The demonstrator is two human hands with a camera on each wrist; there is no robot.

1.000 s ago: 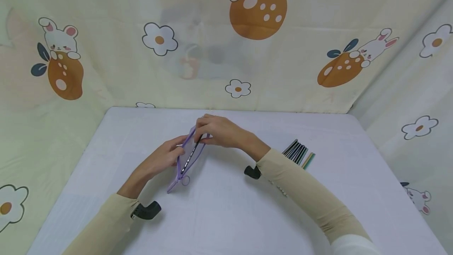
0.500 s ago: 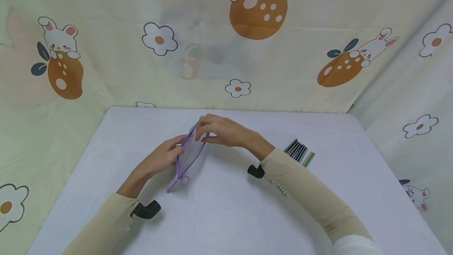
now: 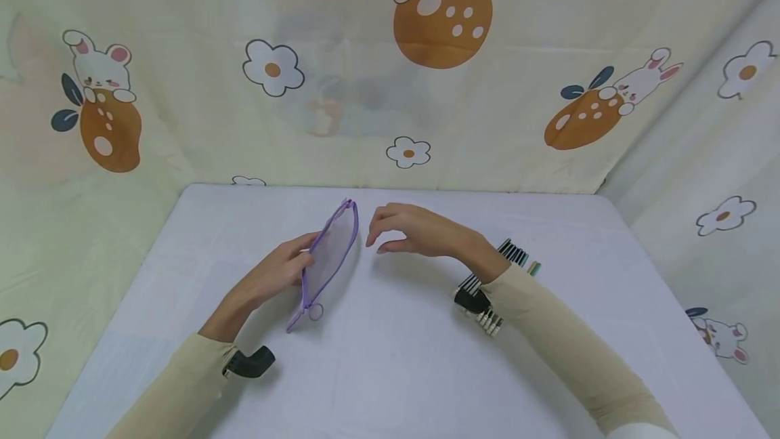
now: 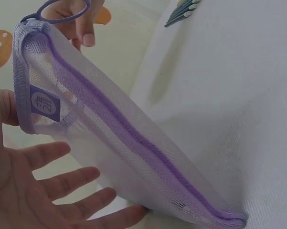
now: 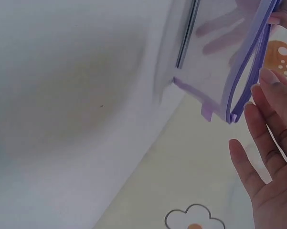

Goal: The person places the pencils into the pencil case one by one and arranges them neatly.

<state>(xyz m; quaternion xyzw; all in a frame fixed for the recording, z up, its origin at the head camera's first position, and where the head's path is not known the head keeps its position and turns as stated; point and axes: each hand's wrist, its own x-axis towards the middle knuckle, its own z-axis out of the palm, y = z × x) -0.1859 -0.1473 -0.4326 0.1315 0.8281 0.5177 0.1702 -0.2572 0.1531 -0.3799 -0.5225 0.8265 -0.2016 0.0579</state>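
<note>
My left hand (image 3: 283,268) grips a translucent mesh zip pouch (image 3: 328,259) with purple edging, tilted up over the table. The zip is undone, and the mouth gapes in the right wrist view. A round purple zip pull (image 4: 67,19) shows at one end. Through the pouch wall a slim dark pencil (image 5: 187,36) is visible inside. My right hand (image 3: 414,230) holds nothing; its fingers are loosely bent just right of the pouch's upper end. Several dark striped pencils (image 3: 512,252) lie on the table, partly hidden under the right forearm.
A green and a yellowish pencil (image 3: 533,268) lie at the right of the row. The white table (image 3: 390,371) meets a printed curtain (image 3: 341,120) at its back edge. Black wrist cameras (image 3: 251,362) sit on both sleeves.
The pencil my right hand held has gone down into the pouch. That hand has let go and moved right, away from the mouth. The left hand keeps its hold.
</note>
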